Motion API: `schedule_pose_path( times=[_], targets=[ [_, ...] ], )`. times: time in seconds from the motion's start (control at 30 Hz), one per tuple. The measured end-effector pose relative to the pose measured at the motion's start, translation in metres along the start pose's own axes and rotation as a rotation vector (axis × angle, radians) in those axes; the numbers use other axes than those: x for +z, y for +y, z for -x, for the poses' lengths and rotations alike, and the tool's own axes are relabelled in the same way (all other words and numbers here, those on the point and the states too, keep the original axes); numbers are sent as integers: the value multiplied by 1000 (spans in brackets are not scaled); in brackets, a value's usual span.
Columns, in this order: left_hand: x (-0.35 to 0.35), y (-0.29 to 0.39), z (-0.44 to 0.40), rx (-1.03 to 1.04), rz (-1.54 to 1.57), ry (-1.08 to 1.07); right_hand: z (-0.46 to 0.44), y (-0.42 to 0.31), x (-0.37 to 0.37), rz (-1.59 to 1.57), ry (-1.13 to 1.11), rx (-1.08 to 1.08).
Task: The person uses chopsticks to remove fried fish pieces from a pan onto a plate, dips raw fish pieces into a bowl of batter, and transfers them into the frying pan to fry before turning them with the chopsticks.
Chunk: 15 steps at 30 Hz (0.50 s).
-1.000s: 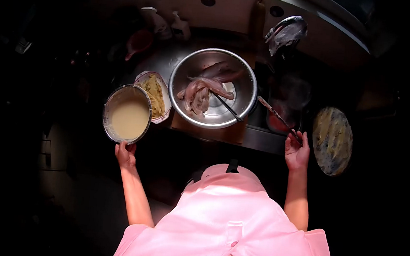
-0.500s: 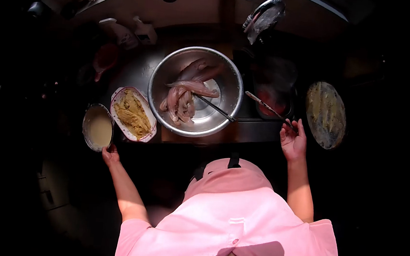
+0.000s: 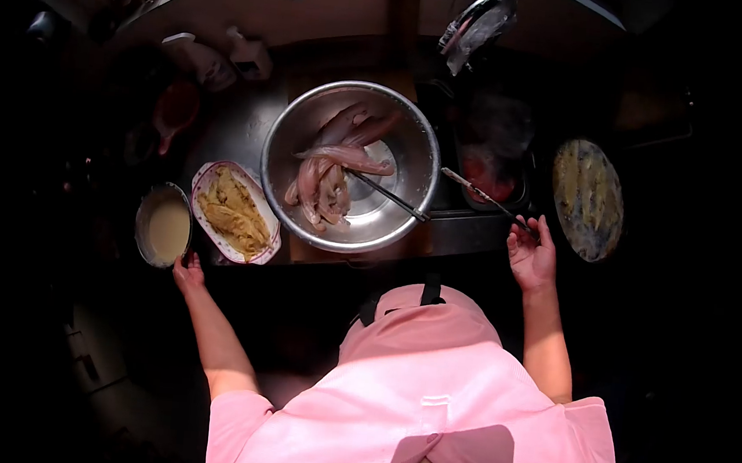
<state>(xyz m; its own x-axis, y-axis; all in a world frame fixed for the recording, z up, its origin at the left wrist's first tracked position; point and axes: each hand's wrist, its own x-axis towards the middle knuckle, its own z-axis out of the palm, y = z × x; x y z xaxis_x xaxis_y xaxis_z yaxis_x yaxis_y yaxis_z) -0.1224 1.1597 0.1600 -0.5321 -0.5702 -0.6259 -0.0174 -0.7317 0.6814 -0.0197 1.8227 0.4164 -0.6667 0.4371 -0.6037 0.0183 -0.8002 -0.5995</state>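
My left hand (image 3: 190, 272) grips the near rim of a bowl (image 3: 166, 229) holding pale, batter-like liquid. Right of that bowl, an oblong dish (image 3: 264, 187) with a red-patterned rim holds yellowish-brown cooked pieces (image 3: 230, 210). My right hand (image 3: 534, 256), palm turned up, is closed on dark chopsticks (image 3: 490, 198) whose far tips are coated pale and point up and left. In the middle stands a large steel basin (image 3: 415, 156) with pinkish raw fish (image 3: 342, 158) in it. A dark stick (image 3: 393, 197) leans inside, its end over the basin's right rim.
A dark pan (image 3: 526, 192) with something red and steam above it sits right of the basin. Further right is an oval platter of yellowish pieces (image 3: 587, 200). A plastic-covered item (image 3: 478, 31) and pale bottles (image 3: 250, 55) stand behind. Deep shadow hides the sides.
My left hand and the batter bowl have moved slightly left. My right hand keeps its grip on the chopsticks, nearly still. The view has shifted a little.
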Motion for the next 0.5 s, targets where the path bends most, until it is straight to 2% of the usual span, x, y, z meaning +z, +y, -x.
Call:
schedule_pose_path(
  times=[0.17, 0.23, 0.33, 0.5],
  targets=[
    [4, -2, 36, -97, -61, 27, -3, 14, 15, 21, -36, 34],
    [-5, -10, 54, -84, -32, -47, -6, 24, 20, 34, -63, 74],
    [-11, -37, 109, -111, -17, -61, -13, 43, 32, 64, -128, 153],
    [-38, -103, 192, -293, -76, -57, -11, 89, 77, 200, -310, 293]
  ],
)
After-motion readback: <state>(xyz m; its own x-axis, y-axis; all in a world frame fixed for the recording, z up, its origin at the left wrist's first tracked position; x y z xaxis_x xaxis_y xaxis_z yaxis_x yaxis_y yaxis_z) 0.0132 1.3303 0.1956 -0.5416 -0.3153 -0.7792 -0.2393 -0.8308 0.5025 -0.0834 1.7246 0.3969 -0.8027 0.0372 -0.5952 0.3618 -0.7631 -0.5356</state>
